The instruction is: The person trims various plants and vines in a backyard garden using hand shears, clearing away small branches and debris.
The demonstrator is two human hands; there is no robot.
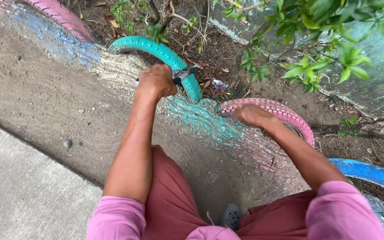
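Head view, looking straight down at a person standing on a packed dirt strip beside a concrete path. Left hand: fingers closed in a fist around the handles of a pair of metal pruning shears, whose blades point right, across the top of the teal half-buried tyre. Right hand: blurred, lying on or just above the near end of the pink tyre; whether its fingers are curled or spread cannot be told, and nothing shows in its grasp. The shears sit just over the teal tyre's rim, at the edge of the planting bed, where bare twigs and dry leaves lie. A leafy shrub overhangs the bed to the upper right, well apart from the blades. A blue tyre follows the pink one at lower right, and another pink tyre lies at upper left.

Technique, as a judgement: cutting is cleanest with the blades set square to the stem and the stem seated deep in the jaws' throat. The free hand is best kept clear of the blade line, steadying a stem only beyond the cut. A firm stance on the dirt matters, since the tyre edge lies just ahead of the grey shoe.
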